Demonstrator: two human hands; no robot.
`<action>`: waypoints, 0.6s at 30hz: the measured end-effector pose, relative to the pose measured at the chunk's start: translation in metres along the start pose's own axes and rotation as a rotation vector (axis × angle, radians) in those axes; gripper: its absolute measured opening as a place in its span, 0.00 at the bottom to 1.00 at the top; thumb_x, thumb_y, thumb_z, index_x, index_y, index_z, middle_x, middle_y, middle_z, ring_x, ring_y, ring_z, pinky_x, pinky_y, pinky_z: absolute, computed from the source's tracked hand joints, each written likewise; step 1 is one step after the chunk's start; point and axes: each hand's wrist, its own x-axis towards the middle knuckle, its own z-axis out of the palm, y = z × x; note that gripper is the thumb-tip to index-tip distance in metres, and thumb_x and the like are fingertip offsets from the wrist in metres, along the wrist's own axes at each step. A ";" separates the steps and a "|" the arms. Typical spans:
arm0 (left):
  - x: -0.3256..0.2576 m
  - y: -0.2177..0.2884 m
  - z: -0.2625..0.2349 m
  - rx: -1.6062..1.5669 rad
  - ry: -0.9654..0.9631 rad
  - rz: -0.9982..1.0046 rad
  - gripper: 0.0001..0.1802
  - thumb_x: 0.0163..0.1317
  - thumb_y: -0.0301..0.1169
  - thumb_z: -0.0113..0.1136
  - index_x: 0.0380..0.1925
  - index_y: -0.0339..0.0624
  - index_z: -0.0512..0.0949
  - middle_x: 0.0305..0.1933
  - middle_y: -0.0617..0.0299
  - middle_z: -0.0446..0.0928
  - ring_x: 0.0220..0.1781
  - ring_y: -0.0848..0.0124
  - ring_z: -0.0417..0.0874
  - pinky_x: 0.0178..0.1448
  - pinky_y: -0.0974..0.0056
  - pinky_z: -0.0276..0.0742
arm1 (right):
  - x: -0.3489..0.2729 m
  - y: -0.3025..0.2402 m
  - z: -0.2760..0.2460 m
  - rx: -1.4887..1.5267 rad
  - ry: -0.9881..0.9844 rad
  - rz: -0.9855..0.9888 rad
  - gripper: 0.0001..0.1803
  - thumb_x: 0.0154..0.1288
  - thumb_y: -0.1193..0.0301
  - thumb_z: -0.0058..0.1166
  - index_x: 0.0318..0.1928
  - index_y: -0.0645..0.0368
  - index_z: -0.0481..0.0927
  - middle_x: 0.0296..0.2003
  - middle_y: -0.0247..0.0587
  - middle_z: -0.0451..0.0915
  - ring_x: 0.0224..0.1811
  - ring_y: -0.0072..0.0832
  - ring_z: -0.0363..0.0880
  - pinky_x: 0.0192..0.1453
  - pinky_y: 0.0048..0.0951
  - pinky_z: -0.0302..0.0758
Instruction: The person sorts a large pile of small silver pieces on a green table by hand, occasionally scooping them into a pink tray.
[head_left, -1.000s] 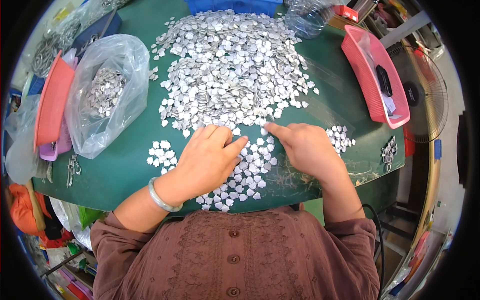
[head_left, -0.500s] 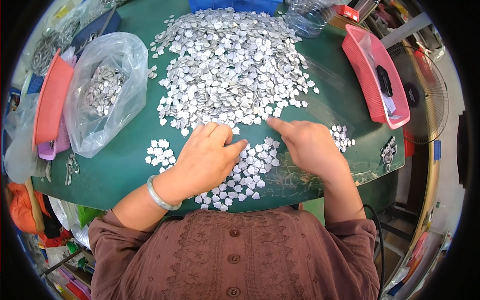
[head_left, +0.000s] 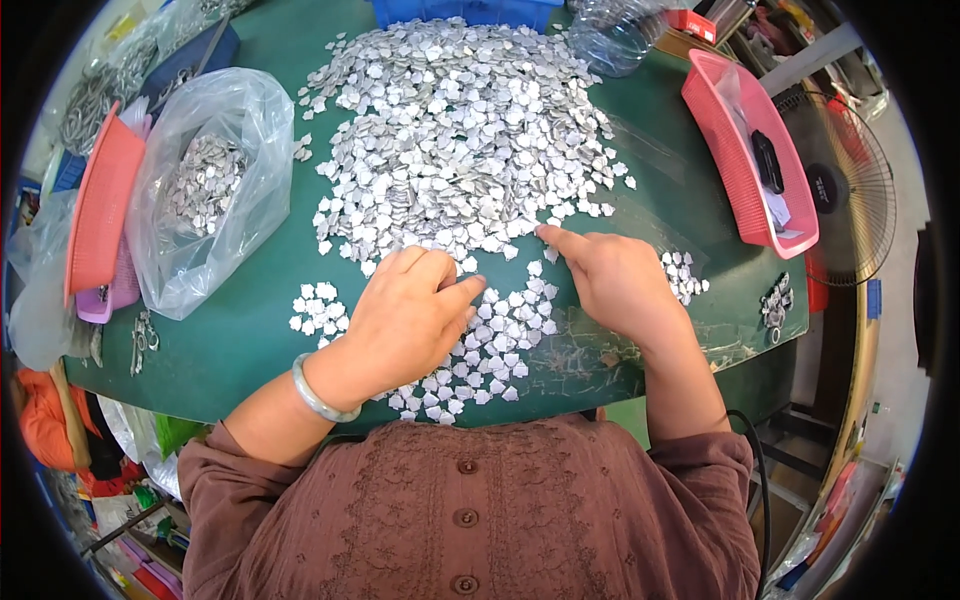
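Observation:
Many small silver-grey metal pieces with notched outlines form a broad pile (head_left: pixel 460 140) on the green table. My left hand (head_left: pixel 405 315), with a pale bangle at the wrist, is palm down at the pile's near edge. Its fingers are bent and closed, and whatever is under them is hidden. My right hand (head_left: pixel 625 285) reaches to the pile's near right edge, index finger stretched out against the pieces there; its other fingers fold under, mostly out of sight. Between the hands and toward me lies a loose spread of pieces (head_left: pixel 495 350). A small group (head_left: pixel 320 310) lies left of my left hand.
Another small group (head_left: pixel 682 277) lies beyond my right hand. At the left stand a clear plastic bag (head_left: pixel 265 190) of pieces and a pink basket (head_left: pixel 105 200). A pink basket (head_left: pixel 715 140) with a black object stands right, near a fan (head_left: pixel 865 190). A blue bin (head_left: pixel 470 12) is behind the pile.
My right index fingertip has moved slightly farther onto the pile's edge. A few pieces now lie between it and the near spread. My left index finger and thumb have shifted slightly.

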 end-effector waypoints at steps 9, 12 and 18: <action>0.000 0.000 -0.001 0.002 -0.007 0.000 0.15 0.54 0.27 0.65 0.43 0.40 0.82 0.34 0.59 0.71 0.38 0.61 0.71 0.43 0.59 0.67 | -0.004 0.005 -0.007 0.093 0.077 -0.046 0.14 0.62 0.76 0.52 0.47 0.53 0.84 0.31 0.47 0.83 0.35 0.46 0.81 0.39 0.41 0.76; 0.000 0.000 -0.001 -0.006 0.004 -0.006 0.14 0.54 0.27 0.65 0.43 0.39 0.82 0.35 0.59 0.71 0.38 0.61 0.72 0.43 0.59 0.67 | -0.004 0.001 -0.008 0.060 -0.012 0.008 0.14 0.61 0.77 0.53 0.46 0.55 0.84 0.32 0.48 0.83 0.36 0.47 0.81 0.40 0.41 0.77; -0.001 -0.001 0.000 -0.002 0.017 -0.003 0.13 0.54 0.26 0.64 0.42 0.39 0.83 0.34 0.59 0.72 0.37 0.61 0.72 0.43 0.59 0.68 | -0.006 0.007 -0.007 0.085 0.143 -0.009 0.11 0.62 0.73 0.53 0.43 0.56 0.84 0.30 0.43 0.79 0.37 0.44 0.80 0.40 0.41 0.76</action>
